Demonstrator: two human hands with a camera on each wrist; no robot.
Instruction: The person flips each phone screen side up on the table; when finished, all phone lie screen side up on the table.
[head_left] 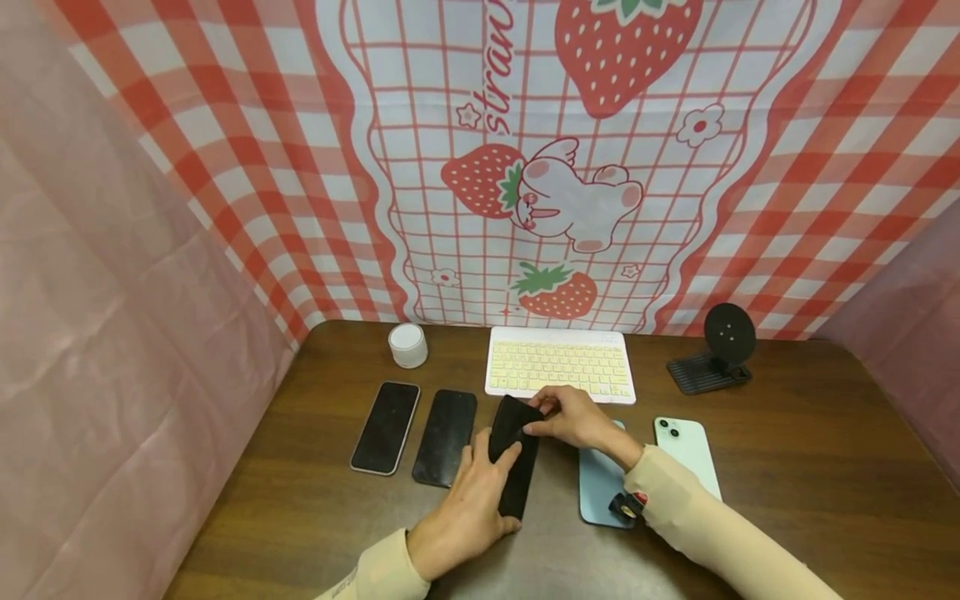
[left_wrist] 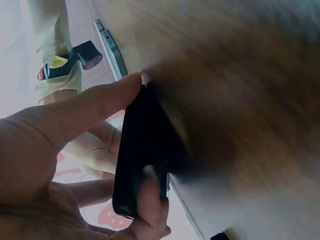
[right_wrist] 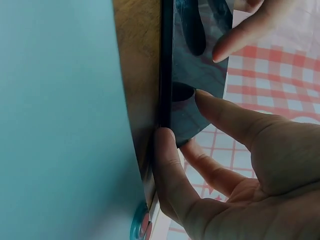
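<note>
A black phone (head_left: 522, 487), glossy on its dark face (right_wrist: 202, 75), is between both hands in the middle of the desk. My left hand (head_left: 467, 504) grips it from the left, thumb at the near end and a fingertip on its face. At the far right corner my right hand (head_left: 573, 417) pinches it, thumb on the face and a finger along the edge. In the head view its far part looks like a separate tilted panel. The left wrist view shows the black slab (left_wrist: 137, 145) close over the desk.
Two dark-screened phones, one silver-edged (head_left: 386, 427) and one black (head_left: 445, 437), lie to the left. A blue phone (head_left: 600, 487) lies under the right wrist, a pale green phone (head_left: 690, 450) beyond it. Behind stand a white cylinder (head_left: 408, 346), a keyboard (head_left: 558, 364) and a black stand (head_left: 708, 372).
</note>
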